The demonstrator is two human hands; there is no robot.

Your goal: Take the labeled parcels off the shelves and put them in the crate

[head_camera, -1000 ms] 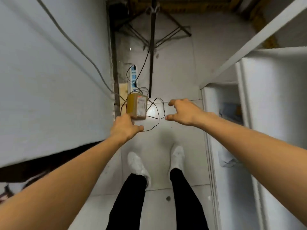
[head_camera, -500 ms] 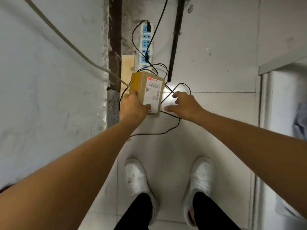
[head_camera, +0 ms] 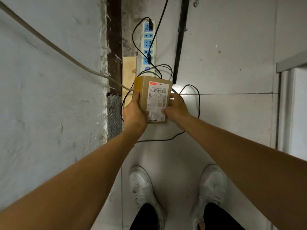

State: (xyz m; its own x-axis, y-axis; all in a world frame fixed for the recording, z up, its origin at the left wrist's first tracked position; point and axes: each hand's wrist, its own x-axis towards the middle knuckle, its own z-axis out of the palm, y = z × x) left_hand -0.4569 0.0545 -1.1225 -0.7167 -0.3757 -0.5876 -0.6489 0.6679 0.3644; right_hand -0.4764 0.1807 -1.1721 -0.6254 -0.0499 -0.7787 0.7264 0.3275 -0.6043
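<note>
Tiled floor (head_camera: 224, 113) below; both hands grip parcel (head_camera: 153, 97), fingers partly hidden.

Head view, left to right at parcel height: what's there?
White plastered wall → grey metal mesh panel → left hand → brown cardboard parcel with white label → right hand → thin black cable loop → white panel at the right edge.

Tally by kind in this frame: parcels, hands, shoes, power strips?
Parcels: 1, the labeled parcel, held in both hands
Hands: 2, left hand, right hand
Shoes: 2, left shoe, right shoe
Power strips: 1, power strip
Total: 6
</note>
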